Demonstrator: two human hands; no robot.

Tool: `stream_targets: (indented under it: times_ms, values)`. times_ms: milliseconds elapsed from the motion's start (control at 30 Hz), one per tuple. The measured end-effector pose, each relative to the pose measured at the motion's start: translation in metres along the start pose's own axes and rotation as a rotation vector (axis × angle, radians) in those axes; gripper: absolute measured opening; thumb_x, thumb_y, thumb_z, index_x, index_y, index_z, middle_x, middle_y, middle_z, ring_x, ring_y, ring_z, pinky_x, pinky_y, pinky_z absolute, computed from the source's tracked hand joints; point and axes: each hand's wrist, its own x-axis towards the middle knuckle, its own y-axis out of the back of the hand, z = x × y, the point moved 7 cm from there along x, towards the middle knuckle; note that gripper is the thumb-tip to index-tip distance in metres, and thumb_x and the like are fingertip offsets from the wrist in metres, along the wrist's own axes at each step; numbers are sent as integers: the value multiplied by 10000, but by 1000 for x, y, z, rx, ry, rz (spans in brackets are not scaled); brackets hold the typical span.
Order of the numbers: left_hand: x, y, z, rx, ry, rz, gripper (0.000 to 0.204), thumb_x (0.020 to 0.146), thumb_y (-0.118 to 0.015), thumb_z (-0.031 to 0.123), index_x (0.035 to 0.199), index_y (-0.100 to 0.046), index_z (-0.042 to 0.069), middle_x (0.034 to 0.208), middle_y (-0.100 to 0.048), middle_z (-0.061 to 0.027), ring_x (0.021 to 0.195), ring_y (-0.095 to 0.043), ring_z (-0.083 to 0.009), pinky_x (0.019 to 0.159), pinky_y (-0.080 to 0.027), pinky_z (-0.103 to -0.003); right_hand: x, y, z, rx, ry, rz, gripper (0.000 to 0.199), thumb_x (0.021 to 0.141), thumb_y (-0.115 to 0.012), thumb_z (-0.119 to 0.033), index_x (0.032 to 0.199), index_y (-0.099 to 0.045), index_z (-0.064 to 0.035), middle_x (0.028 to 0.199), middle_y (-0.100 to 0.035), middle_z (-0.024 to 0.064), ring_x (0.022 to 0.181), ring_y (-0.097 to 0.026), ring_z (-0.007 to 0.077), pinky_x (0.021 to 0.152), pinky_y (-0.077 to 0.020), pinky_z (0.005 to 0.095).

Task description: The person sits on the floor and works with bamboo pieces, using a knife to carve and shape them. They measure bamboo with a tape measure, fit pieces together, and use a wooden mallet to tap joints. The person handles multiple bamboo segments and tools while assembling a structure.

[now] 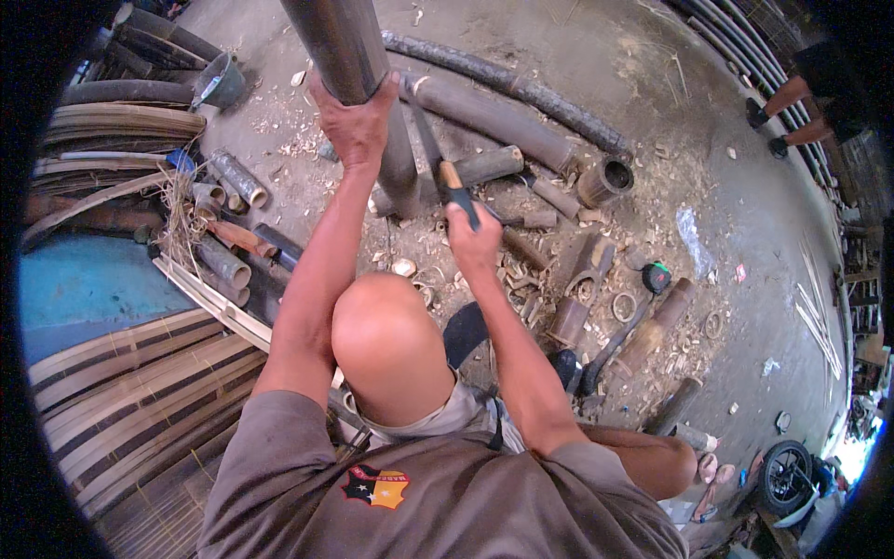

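Observation:
My left hand (357, 126) is wrapped round a thick, dark bamboo pole (335, 42) that stands nearly upright ahead of me, its lower end among shavings on the floor. In my right hand (474, 238) is a machete (429, 144), held by its handle of pale wood and black material. The narrow blade points away from me, just right of the pole; whether it touches the pole I cannot tell. Beyond the blade lies a long brown bamboo length (503, 121). A short bamboo piece (492, 166) rests close to the blade.
Cut bamboo tubes (605, 182) and a tape measure (656, 277) lie amid shavings on the right. Bundled bamboo strips (140, 359) and a bucket (221, 82) are at left. Another person's legs (796, 112) show at far right, and a wheel (785, 477) stands lower right.

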Motion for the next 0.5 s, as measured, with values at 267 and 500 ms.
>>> stream_targets:
  times_ms: [267,500]
  values:
    - [-13,10,8,-63,134,-80,949,695,-969,414,1401,-466,28,1227,-674,-149,1104,-671,-289,992,-509,-423,-113,219,-96,36,-122,240,269,972,-633,-251,1009,-705,5,705,-635,7,587,-569,107,532,-441,284]
    - [-50,27,-14,-228,103,-113,927,729,-974,340,1412,-440,15,1276,-643,-113,1108,-616,-254,1030,-477,-405,-282,475,-149,-337,-187,976,166,931,-691,-206,1022,-669,-69,1006,-695,134,996,-677,236,905,-551,391]
